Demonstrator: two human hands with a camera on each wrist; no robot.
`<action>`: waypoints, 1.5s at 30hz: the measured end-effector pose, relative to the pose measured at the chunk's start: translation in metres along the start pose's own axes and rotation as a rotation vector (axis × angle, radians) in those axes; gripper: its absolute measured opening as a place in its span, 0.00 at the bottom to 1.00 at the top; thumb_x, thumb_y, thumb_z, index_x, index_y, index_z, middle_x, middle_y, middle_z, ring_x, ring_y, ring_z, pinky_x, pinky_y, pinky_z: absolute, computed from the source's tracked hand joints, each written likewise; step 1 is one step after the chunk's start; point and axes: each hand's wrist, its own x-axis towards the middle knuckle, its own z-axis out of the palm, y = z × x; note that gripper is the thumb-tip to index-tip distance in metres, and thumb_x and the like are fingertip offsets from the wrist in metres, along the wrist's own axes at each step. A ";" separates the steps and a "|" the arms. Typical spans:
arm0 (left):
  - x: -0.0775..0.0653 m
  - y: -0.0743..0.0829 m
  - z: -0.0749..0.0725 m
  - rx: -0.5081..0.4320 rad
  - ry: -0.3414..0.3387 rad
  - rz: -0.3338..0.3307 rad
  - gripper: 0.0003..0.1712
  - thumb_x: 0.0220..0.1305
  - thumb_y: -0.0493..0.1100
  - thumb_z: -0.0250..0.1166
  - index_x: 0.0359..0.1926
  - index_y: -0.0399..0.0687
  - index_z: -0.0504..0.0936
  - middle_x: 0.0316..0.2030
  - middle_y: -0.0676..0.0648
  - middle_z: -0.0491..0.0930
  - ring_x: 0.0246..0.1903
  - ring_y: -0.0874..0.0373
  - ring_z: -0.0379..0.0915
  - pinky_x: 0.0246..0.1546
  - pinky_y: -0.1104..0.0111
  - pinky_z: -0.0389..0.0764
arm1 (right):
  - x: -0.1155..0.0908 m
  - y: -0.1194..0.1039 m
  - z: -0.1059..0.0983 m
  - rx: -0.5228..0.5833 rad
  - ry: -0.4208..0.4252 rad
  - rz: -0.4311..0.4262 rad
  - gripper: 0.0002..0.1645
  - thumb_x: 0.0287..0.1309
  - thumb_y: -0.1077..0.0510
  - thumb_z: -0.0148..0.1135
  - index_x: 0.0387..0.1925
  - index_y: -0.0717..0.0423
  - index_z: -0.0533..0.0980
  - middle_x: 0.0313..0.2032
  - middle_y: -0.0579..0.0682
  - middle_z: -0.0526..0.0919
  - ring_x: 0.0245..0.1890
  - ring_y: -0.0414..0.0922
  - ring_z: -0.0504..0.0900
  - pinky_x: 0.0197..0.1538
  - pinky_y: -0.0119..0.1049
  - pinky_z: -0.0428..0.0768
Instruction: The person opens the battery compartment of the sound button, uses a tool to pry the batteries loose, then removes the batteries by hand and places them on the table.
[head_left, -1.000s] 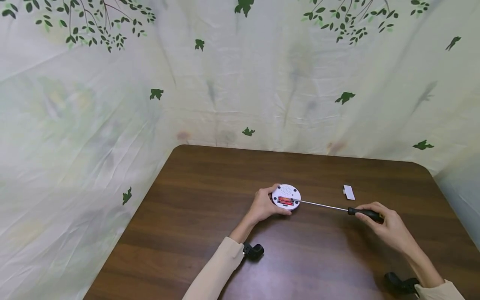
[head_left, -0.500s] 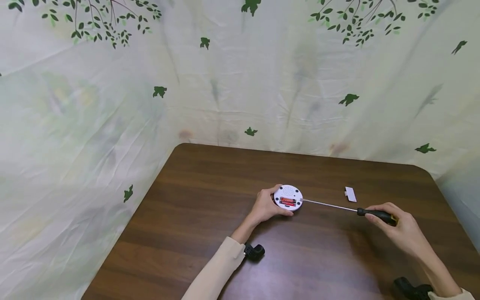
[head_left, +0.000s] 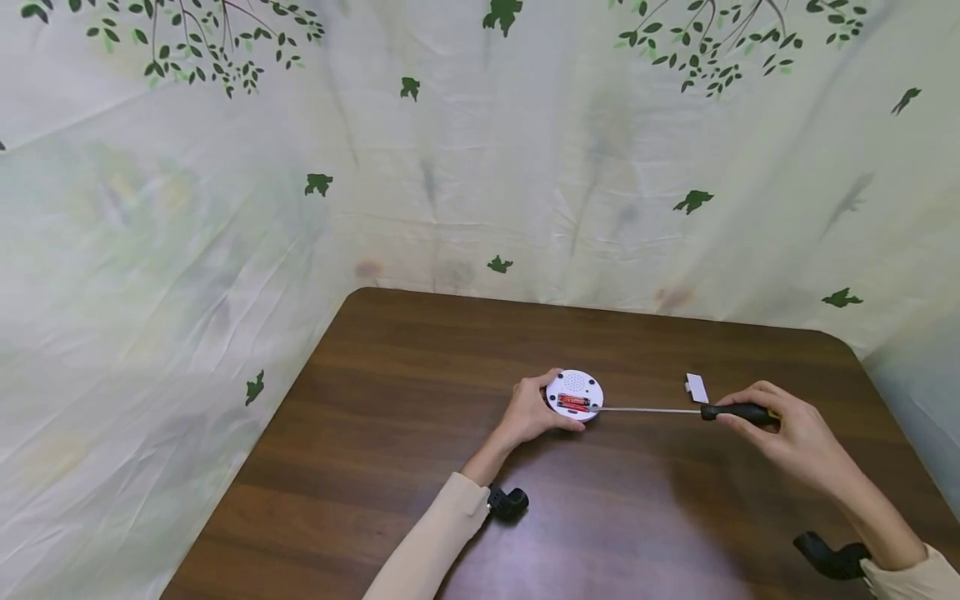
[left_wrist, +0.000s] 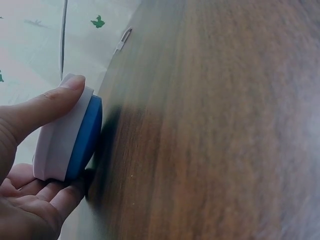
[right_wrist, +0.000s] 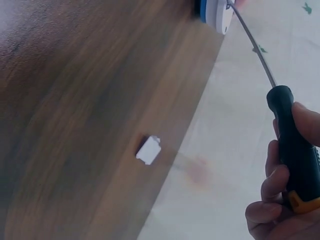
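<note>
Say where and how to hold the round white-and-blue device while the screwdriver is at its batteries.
Probably best pinched across opposite sides of its rim, coming from the left. The round device has a thick side wall, giving fingers room. Its red batteries sit exposed and the screwdriver reaches in from the right, so this leaves both clear.

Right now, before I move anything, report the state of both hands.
Left hand: closed, holding the round device by its rim.
Right hand: closed, holding the screwdriver by its handle.
</note>
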 end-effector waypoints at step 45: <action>0.004 -0.001 0.000 0.034 0.044 -0.010 0.56 0.31 0.47 0.91 0.67 0.41 0.79 0.63 0.42 0.82 0.64 0.47 0.77 0.68 0.58 0.74 | -0.018 0.022 0.035 0.102 -0.048 0.210 0.11 0.68 0.50 0.68 0.48 0.49 0.85 0.37 0.39 0.81 0.24 0.36 0.68 0.26 0.33 0.65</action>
